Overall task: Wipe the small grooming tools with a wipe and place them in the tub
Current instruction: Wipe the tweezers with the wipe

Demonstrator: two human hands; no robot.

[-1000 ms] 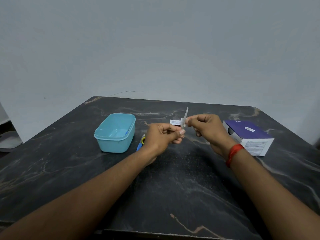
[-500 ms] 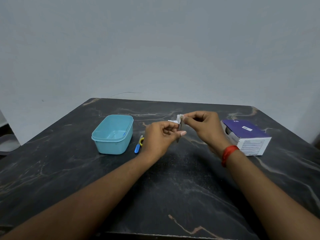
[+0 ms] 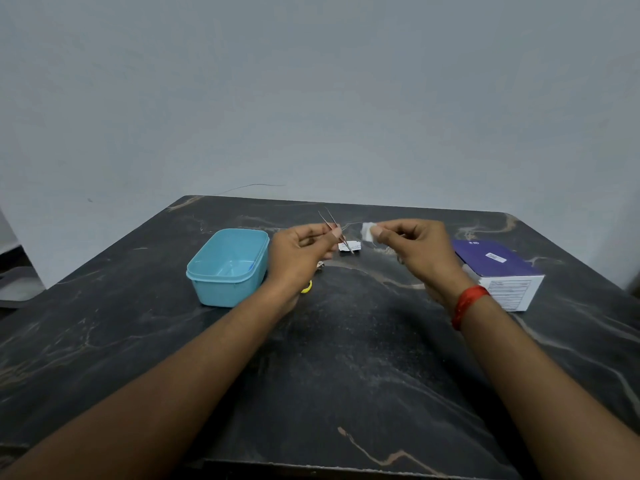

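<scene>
The fingers (image 3: 335, 233) of the left hand (image 3: 301, 251) are clamped on a pair of slim metal tweezers (image 3: 347, 244), pinched at about mid-length, with the two prongs slanted up and away and the joined end angled down. Just beside them, a small white wipe (image 3: 367, 232) is pinched between the thumb and fingertips of the right hand (image 3: 415, 251), clear of the metal. Both are held above the desk (image 3: 346, 358). The tweezers are judged light, stiff, slick and sharp-tipped, so a hold on the flat sides is favoured and a soft set-down is called for. The wipe is judged limp and easily bunched. The teal tub (image 3: 221, 277) is seen to the left, open. A torn sachet (image 3: 356, 244) lies beyond, a yellow loop (image 3: 307, 288) is half hidden under the left wrist, and a purple-topped box (image 3: 495, 263) stands at the right.
</scene>
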